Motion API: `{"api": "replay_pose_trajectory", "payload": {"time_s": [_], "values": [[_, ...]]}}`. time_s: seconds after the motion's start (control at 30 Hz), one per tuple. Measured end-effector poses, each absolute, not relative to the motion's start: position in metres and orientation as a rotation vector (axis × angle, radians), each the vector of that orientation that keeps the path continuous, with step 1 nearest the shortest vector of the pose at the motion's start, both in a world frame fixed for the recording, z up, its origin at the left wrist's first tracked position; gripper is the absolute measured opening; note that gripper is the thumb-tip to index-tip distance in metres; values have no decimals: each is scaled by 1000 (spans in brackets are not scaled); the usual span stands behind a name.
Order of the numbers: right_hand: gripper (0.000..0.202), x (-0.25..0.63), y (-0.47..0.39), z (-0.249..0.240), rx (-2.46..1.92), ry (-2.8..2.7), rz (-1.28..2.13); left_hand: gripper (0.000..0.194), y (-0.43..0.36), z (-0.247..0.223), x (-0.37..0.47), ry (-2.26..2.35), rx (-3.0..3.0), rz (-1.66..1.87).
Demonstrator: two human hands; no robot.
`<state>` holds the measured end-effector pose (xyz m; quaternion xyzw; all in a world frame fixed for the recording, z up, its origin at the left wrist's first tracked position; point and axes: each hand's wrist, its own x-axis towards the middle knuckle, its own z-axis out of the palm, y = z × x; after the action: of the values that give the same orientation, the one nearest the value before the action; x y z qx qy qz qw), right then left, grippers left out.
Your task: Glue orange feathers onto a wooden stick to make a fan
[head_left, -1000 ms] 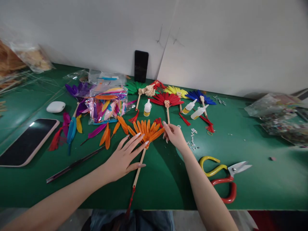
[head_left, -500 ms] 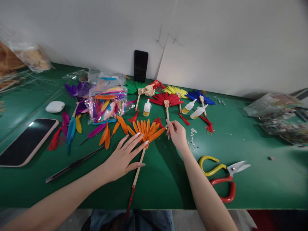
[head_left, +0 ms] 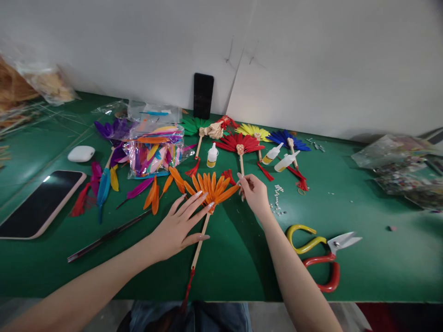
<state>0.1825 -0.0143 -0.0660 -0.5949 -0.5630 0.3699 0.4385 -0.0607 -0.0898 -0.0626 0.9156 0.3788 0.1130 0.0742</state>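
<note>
An orange feather fan lies before me, its wooden handle slanting towards the table's front edge and a dark red tassel hanging from its end. My left hand rests flat, fingers spread, over the left and lower part of the feathers. My right hand has thumb and fingers pinched together beside the tip of the rightmost orange feather. The handle end of a red feather fan also meets those fingertips. I cannot make out which of them, if either, is gripped.
Scissors lie at the right, near small pearly beads. Glue bottles stand or lie among yellow, blue and green fans. Left are a feather bag, tweezers, loose feathers and a phone.
The view has shifted very slightly. Both hands and the orange fan hold the same places relative to each other.
</note>
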Motion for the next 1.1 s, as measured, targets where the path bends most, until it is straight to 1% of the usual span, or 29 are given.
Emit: {"api": "replay_pose_trajectory", "payload": {"time_s": [0.6,0.87,1.1], "values": [[40,181,-16,-64,-1523,-1460,917,66,-90,-62,-61,1154,2753,326],[49,180,-20,-58,-1575,-1534,853,66,-90,-61,-61,1162,2780,298],[44,177,-22,-59,-1551,-1591,857,66,-90,-61,-61,1159,2762,310]]}}
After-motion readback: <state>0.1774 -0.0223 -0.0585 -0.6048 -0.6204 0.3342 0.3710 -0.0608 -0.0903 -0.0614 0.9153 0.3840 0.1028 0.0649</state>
